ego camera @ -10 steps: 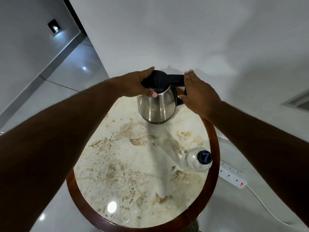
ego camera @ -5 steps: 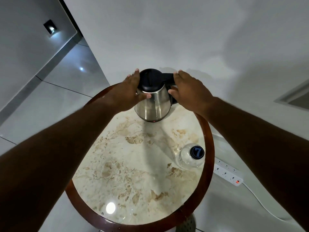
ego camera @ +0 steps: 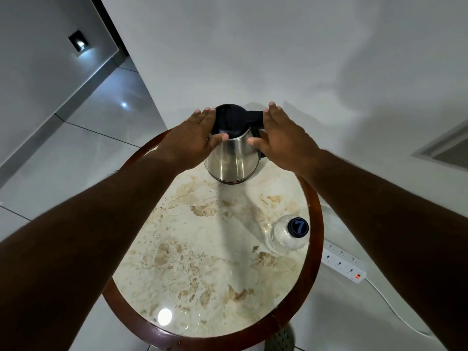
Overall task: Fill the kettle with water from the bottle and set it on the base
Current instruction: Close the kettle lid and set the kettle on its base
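Observation:
A steel kettle (ego camera: 231, 160) with a black lid and black handle stands at the far edge of a round marble table (ego camera: 202, 249). A thin dark rim with a red glint shows under it; I cannot tell whether that is the base. My left hand (ego camera: 195, 138) presses against the kettle's left side, fingers along the lid, thumb on the steel. My right hand (ego camera: 281, 138) covers the handle on the right, thumb touching the body. A clear water bottle (ego camera: 283, 240) with a dark cap marked 7 stands capped near the table's right edge, apart from both hands.
The table has a dark wooden rim (ego camera: 317, 224) and stands against a white wall. A white power strip (ego camera: 344, 262) with a lit red switch and a cable lies on the floor to the right. A perforated metal object (ego camera: 279, 338) shows below the table's near edge.
My left hand slid from the top of the lid down to the kettle's left side. My right hand closed in on the handle. The kettle and bottle stayed in place.

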Tool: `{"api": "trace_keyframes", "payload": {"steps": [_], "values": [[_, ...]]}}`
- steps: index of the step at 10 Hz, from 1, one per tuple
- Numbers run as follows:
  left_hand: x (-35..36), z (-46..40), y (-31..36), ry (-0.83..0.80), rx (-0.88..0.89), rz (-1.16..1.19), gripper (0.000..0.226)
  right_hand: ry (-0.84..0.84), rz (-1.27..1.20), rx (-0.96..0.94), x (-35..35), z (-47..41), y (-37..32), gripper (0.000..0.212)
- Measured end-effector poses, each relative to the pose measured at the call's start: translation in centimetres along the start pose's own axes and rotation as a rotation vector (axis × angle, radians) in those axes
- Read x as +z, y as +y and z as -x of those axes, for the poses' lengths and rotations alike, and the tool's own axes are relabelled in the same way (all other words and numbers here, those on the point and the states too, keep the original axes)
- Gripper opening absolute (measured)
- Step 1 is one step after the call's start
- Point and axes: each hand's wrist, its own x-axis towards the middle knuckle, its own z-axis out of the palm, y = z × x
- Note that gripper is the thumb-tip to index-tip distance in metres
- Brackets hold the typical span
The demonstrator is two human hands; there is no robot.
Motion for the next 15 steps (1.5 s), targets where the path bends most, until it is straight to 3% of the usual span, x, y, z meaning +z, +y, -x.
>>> {"api": "trace_keyframes", "payload": {"steps": [15], "values": [[0.8,0.8,1.2,-0.075,-0.116,0.150,0.078,0.008,-0.088,0.020,0.7,0.3,-0.2,0.091]]}}
